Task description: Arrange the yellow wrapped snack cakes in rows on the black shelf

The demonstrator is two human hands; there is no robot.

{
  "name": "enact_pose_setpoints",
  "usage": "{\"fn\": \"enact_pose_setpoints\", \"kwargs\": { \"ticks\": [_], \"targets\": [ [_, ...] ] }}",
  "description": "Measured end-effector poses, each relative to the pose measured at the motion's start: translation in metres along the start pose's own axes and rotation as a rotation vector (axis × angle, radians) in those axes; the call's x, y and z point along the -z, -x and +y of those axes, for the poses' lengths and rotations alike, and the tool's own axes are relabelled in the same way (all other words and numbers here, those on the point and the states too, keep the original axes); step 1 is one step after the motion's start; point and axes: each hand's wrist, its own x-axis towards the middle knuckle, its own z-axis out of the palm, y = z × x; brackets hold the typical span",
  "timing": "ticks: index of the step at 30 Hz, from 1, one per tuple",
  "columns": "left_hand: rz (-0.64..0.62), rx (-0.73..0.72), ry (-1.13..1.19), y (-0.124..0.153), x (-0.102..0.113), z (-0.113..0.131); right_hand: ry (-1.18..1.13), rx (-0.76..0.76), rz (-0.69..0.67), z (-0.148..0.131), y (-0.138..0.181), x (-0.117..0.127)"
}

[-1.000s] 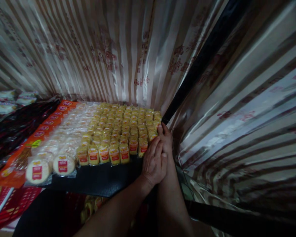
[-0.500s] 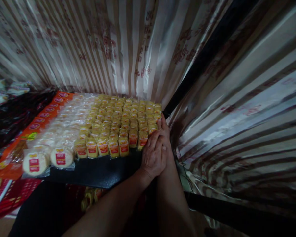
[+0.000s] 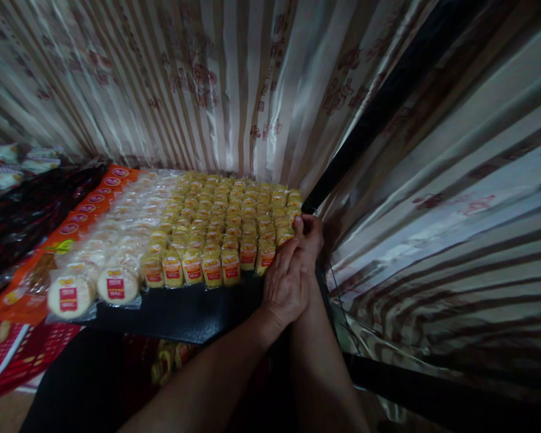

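My right hand point(image 3: 312, 236) is at the right end of the rows of wrapped yellow cakes point(image 3: 238, 222). Its fingers are curled in with the thumb against them, close to the last cakes; whatever lies between them is hidden. Across the right wrist rests my left hand point(image 3: 286, 285), its fingers stretched forward along the front right corner of the rows. The cakes stand packed tightly in clear wrappers with red and white labels. To their left lie rows of round white wrapped cakes point(image 3: 117, 285).
Beneath the cakes is a black shelf point(image 3: 175, 313). Orange bags point(image 3: 83, 210) and dark wrapped packs point(image 3: 31, 204) lie at left. A red basket point(image 3: 49, 343) stands below. Striped curtain point(image 3: 225, 90) hangs behind, and a black post point(image 3: 360, 126) rises at right.
My right hand's fingers, stretched along the end of the rows before, are now curled in. My left hand still lies over the right wrist. The view has shifted slightly.
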Motion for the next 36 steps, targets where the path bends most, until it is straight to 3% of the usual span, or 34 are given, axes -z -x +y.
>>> {"fn": "enact_pose_setpoints", "kwargs": {
  "ticks": [13,20,29,36],
  "targets": [
    [-0.027,-0.083,-0.039,0.002,0.0,0.0,-0.145,-0.027,0.025,0.01,-0.002,0.0],
    [-0.011,-0.122,-0.033,0.002,0.0,0.001,-0.179,-0.045,-0.051,0.012,-0.004,0.004],
    [-0.021,-0.105,-0.006,0.002,0.002,0.002,-0.107,0.008,-0.063,0.018,-0.002,0.006],
    [-0.012,-0.083,0.021,0.002,0.003,0.004,0.026,0.061,-0.283,0.012,0.0,0.024]
  ]
}}
